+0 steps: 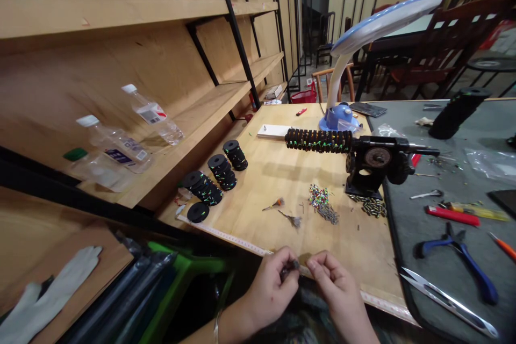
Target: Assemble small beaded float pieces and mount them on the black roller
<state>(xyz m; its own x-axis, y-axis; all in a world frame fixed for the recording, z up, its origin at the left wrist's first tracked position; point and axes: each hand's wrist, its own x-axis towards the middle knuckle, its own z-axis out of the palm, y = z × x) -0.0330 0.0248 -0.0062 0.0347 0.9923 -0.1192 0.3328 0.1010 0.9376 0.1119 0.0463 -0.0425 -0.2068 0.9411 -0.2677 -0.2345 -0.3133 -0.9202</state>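
Observation:
Over the table's front edge, my left hand (271, 286) is closed in a pinch around a small dark thing (291, 267), too small and shaded to name. Just to its right, my right hand (336, 286) has thumb and forefinger pressed together. What sits in that pinch, if anything, I cannot make out. Beyond the hands lie two small feathery tufts on thin stems, one with orange (278, 202) and one greyish (295, 221). Farther right are a heap of coloured beads (318, 193) and a pile of small grey metal pieces (328, 215).
A black hand-cranked winder (377, 161) carries a row of black discs (318, 140). Stacks of black foam spools (222, 172) stand left. Pliers (463, 252), scissors (451, 303) and a red knife (452, 215) rest on the grey mat. A blue lamp (338, 117) stands behind.

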